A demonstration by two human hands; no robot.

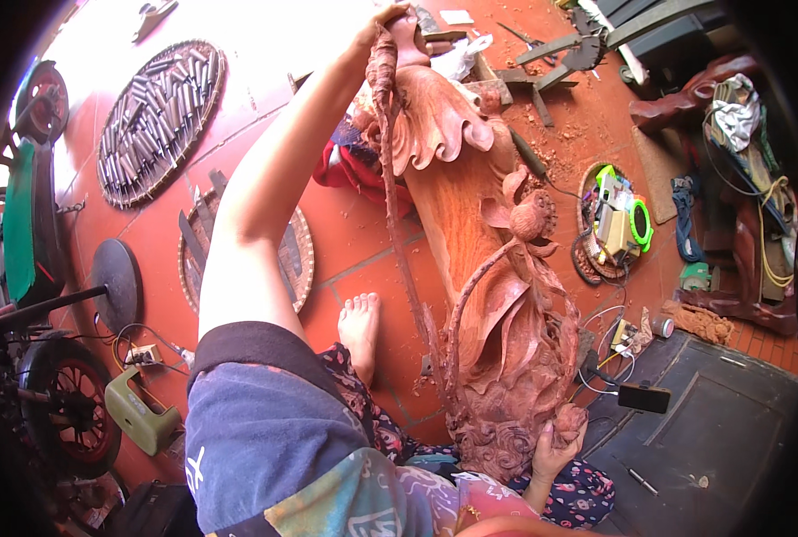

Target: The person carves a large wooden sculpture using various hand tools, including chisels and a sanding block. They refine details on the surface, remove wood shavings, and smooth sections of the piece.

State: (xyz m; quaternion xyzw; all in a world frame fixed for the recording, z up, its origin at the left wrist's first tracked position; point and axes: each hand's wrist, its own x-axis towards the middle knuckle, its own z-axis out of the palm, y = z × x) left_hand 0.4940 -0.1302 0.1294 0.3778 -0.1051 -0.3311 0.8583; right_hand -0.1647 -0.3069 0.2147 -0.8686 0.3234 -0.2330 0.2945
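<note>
Between left hand (388, 16) and right hand (555, 455), a red-brown wood carving (460, 234) is stretching

Slanting from one hand to the other, the wood carving is showing leafy, curling shapes that are crowding toward the right hand. The left hand is gripping its far end, the fingers partly lost in glare; the right hand is grasping a rounded knob (570, 417) at the near end, thumb and fingers wrapping around it.

To the right of the right hand, a dark panel (730, 421) is lying. Well to the left of the left hand, a round woven tray (200, 128) is holding many slim cylinders (148, 125). Farther off beyond the right hand, a smaller basket (583, 219) is carrying assorted things. Ahead and to the right of that hand, a phone (645, 398) is showing by the panel's edge. To its right, a thin rod (642, 481) is lying on the panel.
</note>
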